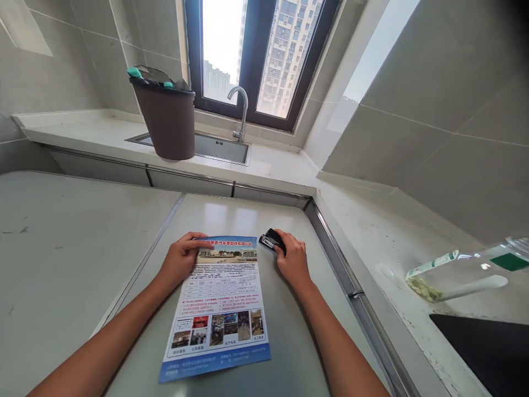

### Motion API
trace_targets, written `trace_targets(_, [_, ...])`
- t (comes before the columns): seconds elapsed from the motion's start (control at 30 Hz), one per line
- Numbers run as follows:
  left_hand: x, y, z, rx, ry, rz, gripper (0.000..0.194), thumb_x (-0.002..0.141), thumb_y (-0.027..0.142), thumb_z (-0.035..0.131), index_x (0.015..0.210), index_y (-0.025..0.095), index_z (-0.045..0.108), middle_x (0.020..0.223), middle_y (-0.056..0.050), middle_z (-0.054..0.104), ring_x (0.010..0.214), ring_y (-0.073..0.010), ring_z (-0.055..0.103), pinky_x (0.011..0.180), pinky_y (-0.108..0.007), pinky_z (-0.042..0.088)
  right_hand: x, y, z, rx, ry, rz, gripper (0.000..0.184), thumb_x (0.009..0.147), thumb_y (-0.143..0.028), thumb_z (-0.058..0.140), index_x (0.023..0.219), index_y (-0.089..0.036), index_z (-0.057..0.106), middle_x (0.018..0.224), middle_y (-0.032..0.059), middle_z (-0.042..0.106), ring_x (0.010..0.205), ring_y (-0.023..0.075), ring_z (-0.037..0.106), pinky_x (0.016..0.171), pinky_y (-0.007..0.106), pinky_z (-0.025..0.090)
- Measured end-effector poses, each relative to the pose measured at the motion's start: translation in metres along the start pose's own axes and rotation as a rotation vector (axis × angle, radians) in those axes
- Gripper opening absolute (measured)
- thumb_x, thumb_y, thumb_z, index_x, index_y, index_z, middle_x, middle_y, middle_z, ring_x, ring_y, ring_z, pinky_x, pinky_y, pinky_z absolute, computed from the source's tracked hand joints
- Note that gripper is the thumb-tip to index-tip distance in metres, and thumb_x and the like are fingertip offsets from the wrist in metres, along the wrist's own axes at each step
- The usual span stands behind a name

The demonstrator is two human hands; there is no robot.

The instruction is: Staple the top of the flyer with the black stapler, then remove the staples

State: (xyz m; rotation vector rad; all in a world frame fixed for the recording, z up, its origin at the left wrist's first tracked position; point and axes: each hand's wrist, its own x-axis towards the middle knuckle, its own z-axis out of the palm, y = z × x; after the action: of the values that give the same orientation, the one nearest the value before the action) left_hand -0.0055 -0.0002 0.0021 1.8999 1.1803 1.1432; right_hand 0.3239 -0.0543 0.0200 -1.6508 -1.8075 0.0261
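A printed flyer (221, 292) with blue borders, red text and several small photos lies on the pale table. My left hand (184, 253) is closed on its upper left edge, fingers over the top corner. In my right hand (292, 253) is a black stapler (273, 240), its front end pointing left toward the flyer's upper right corner. A small gap separates the stapler from the paper. The palm and fingers hide the stapler's rear part.
Beyond the table a white counter (281, 165) holds a sink (223, 149) with a faucet (244, 113) and a brown bin (167, 118). At right are a clear jar (463, 275) with pale green contents and a black panel (487, 347).
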Motion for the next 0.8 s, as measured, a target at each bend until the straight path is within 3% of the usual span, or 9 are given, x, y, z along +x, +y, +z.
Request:
trace_targets(0.1, [0.0, -0.003, -0.003, -0.17, 0.049, -0.121, 0.032, 0.087, 0.024, 0.052, 0.093, 0.023, 0.084, 0.126, -0.008, 0.07, 0.113, -0.028, 0.066, 0.089, -0.038, 0.056, 0.0, -0.001, 0.0, -0.021, -0.04, 0.001, 0.05, 0.088, -0.011, 0.052, 0.135, -0.024, 0.057, 0.122, 0.0097, 0.07, 0.112, 0.0271, 0.063, 0.097, 0.042, 0.037])
trace_targets(0.27, [0.002, -0.003, -0.002, -0.296, 0.176, -0.185, 0.023, 0.086, 0.028, 0.062, 0.094, 0.023, 0.083, 0.112, -0.007, 0.076, 0.111, -0.027, 0.068, 0.099, -0.04, 0.052, 0.0, 0.001, -0.002, 0.002, -0.177, -0.059, 0.047, 0.084, -0.012, 0.057, 0.13, -0.024, 0.061, 0.125, 0.0086, 0.071, 0.113, 0.0275, 0.063, 0.097, 0.043, 0.039])
trace_targets(0.4, [0.003, -0.005, -0.002, -0.389, 0.237, -0.257, 0.026, 0.084, 0.034, 0.067, 0.101, 0.021, 0.082, 0.11, -0.008, 0.077, 0.101, -0.0253, 0.071, 0.086, -0.034, 0.054, 0.0, -0.004, -0.009, 0.072, -0.27, -0.104, 0.037, 0.083, -0.014, 0.056, 0.118, -0.024, 0.065, 0.117, 0.0046, 0.072, 0.106, 0.0239, 0.065, 0.094, 0.038, 0.043])
trace_targets(0.5, [0.003, -0.006, -0.001, -0.463, 0.255, -0.319, 0.035, 0.081, 0.042, 0.073, 0.106, 0.019, 0.081, 0.102, -0.009, 0.078, 0.089, -0.0241, 0.072, 0.072, -0.03, 0.053, 0.001, -0.015, -0.014, 0.119, -0.315, -0.099, 0.016, 0.094, -0.025, 0.052, 0.1, -0.024, 0.067, 0.1, 0.0008, 0.072, 0.09, 0.0191, 0.064, 0.084, 0.031, 0.044])
trace_targets(0.63, [0.003, -0.006, 0.002, -0.512, 0.259, -0.349, 0.044, 0.076, 0.048, 0.077, 0.105, 0.017, 0.081, 0.094, -0.01, 0.078, 0.079, -0.0231, 0.071, 0.065, -0.029, 0.052, 0.0, -0.031, -0.011, 0.09, -0.323, -0.036, 0.047, 0.106, -0.043, 0.038, 0.067, -0.022, 0.055, 0.073, -0.0016, 0.059, 0.069, 0.0153, 0.054, 0.067, 0.027, 0.038])
trace_targets(0.8, [0.002, -0.007, 0.004, -0.557, 0.238, -0.379, 0.047, 0.075, 0.047, 0.076, 0.11, 0.016, 0.08, 0.088, -0.01, 0.076, 0.072, -0.0228, 0.07, 0.061, -0.029, 0.051, -0.008, -0.045, 0.007, 0.053, -0.224, 0.045, 0.045, 0.103, -0.034, 0.038, 0.061, -0.022, 0.045, 0.066, -0.001, 0.054, 0.065, 0.0158, 0.05, 0.064, 0.028, 0.032])
